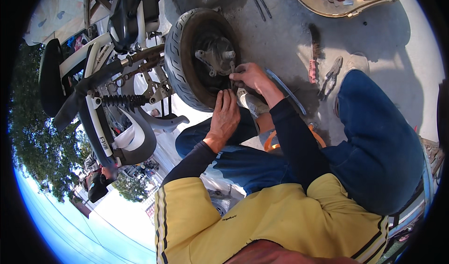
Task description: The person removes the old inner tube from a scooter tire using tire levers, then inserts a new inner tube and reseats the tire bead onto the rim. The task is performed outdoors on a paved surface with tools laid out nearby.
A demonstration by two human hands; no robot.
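A wheel with a black tyre (pixel 174 60) stands in front of me, its open side showing a greasy metal hub (pixel 220 55) with a threaded axle end. My right hand (pixel 255 79) pinches a thin, dark metal piece (pixel 232 68) beside the hub, between thumb and forefinger. Just below it, my left hand (pixel 225 120) has its fingers bunched together at the wheel's lower rim, the fingertips close to the lower end of that piece. Whatever lies between the left fingertips is hidden.
The white and black scooter frame (pixel 100 123) with a coil-spring shock (pixel 124 100) lies left of the wheel. Right of it are a red-handled brush (pixel 312 69), pliers (pixel 331 77) and a curved bluish strip (pixel 286 91). A tan tray (pixel 322 12) holds odds and ends. A person (pixel 97 182) is in the background.
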